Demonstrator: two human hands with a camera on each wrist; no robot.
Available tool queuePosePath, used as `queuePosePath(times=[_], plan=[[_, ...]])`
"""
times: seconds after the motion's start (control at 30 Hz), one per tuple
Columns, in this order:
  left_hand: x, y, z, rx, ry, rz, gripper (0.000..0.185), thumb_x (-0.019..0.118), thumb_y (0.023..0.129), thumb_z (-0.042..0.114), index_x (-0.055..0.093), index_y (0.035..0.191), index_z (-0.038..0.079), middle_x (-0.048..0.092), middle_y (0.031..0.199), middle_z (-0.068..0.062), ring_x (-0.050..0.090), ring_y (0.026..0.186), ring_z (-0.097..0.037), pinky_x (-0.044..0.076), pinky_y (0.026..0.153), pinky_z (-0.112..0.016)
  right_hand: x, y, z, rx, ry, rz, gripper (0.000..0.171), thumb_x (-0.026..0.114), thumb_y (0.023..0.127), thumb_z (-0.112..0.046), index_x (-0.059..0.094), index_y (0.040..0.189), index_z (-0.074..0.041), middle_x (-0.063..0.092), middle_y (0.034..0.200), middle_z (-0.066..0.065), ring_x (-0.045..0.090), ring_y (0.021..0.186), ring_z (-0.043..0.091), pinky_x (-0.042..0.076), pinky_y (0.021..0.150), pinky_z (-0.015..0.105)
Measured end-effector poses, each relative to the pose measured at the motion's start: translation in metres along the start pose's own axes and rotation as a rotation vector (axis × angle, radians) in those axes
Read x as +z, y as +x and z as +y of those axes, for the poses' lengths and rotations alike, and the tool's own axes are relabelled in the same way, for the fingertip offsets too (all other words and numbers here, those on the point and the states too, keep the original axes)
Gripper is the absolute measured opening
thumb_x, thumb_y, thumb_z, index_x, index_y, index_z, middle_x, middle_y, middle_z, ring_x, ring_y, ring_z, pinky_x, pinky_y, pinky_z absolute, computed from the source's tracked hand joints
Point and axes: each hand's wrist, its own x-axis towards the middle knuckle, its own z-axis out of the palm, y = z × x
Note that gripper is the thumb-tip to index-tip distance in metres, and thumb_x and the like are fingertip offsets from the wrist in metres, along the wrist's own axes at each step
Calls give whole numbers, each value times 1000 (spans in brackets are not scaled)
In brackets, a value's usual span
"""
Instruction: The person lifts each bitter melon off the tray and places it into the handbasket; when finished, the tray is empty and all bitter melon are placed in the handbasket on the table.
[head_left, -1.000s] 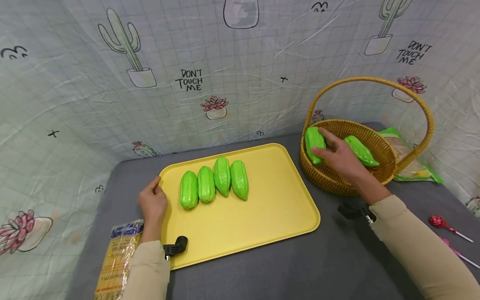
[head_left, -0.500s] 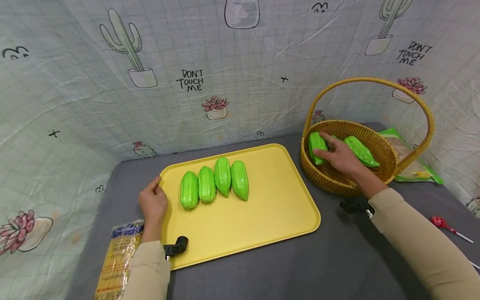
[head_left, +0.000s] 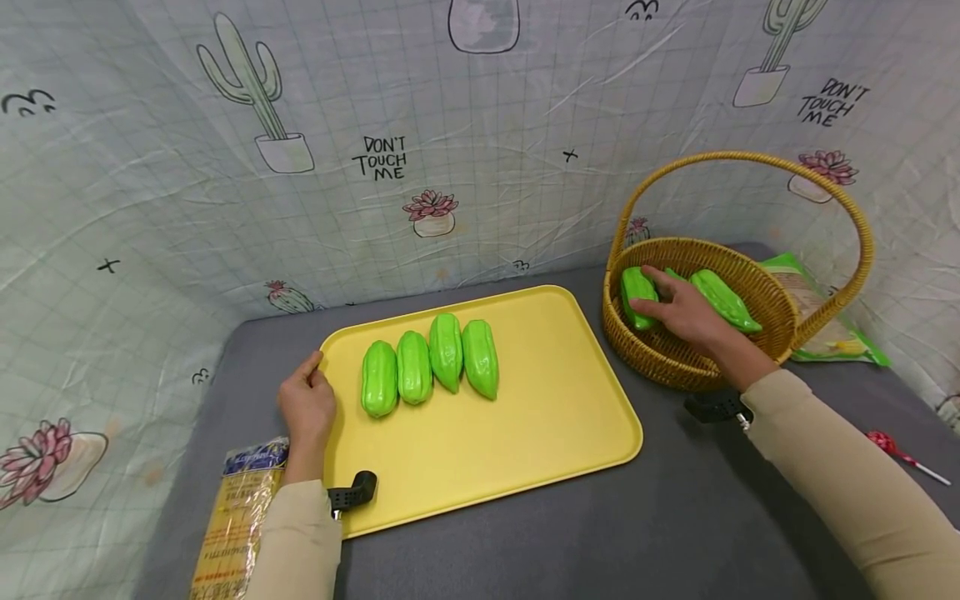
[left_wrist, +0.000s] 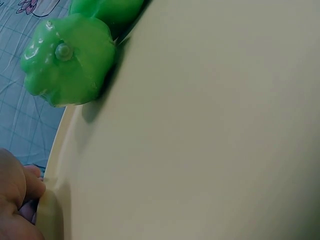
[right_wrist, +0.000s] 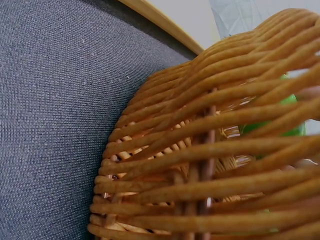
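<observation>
Flat yellow plastic tray (head_left: 540,417) — left hand (head_left: 306,406) pinches its near-left rim; four gourds in a row.

Round woven wicker basket (head_left: 675,354) — may tip if snagged.

Glossy green ridged toy gourd (head_left: 635,292) — inside basket, right hand (head_left: 686,312) curled on it; slick, could slip.

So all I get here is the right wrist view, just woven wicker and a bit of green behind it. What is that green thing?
Observer: A green toy gourd inside the wicker basket; the right hand has its fingers on it.
Operator: Is it the only one in there?
Observer: No, another gourd lies beside the hand in the basket.
Operator: And what is the other hand doing?
Observer: The left hand holds the edge of a yellow tray.
Operator: Anything on the tray?
Observer: Four green gourds lie side by side in a row.
</observation>
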Motion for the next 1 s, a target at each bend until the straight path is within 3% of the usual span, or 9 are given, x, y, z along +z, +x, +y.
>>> queuePosePath(times=[1.0], plan=[[2,1,-2,17,11,31,40,40,106,4,62,139,1,58,146,-17,49,142,-38,41,118,-50,-11,-1,10,75,2,-23,82,54,107,-28,0,166,-11,-3,170,27,1,156,50,21,123,68]])
